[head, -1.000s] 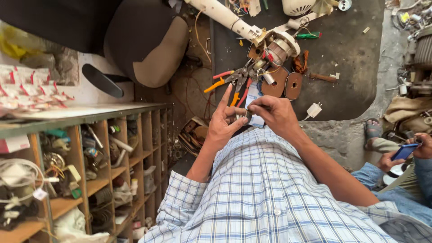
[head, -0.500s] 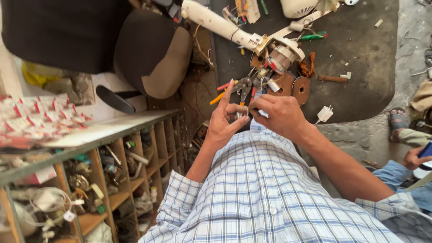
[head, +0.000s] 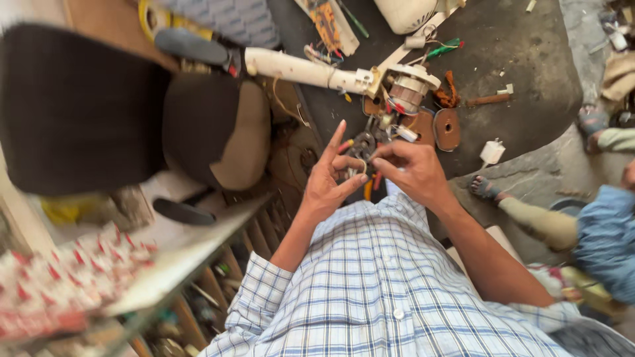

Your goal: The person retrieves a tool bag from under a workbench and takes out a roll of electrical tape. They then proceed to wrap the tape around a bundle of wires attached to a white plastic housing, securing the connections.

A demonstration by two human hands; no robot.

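My left hand [head: 331, 178] and my right hand [head: 411, 170] meet in front of my checked shirt, both pinching one small thin part [head: 363, 165], perhaps a wire loop; it is too small to name. The left index finger points up and away. Just beyond my fingers on the dark mat [head: 529, 99] lies a taken-apart fan: a white tube [head: 297, 68], a small motor [head: 410, 89], brown round plates [head: 447, 128] and loose wires. Tools with red and yellow handles [head: 369, 187] show under my hands.
A black and tan chair [head: 198, 125] stands left. Wooden shelves [head: 218, 264] with small parts run along the lower left, with red and white packets [head: 59, 284] on top. A white plug [head: 491, 152] lies on the mat. Another person in blue [head: 602, 231] sits at the right.
The view has swung, so the chair fills more of the left. My hands stay together on the small part; the left index finger now sticks out straighter.
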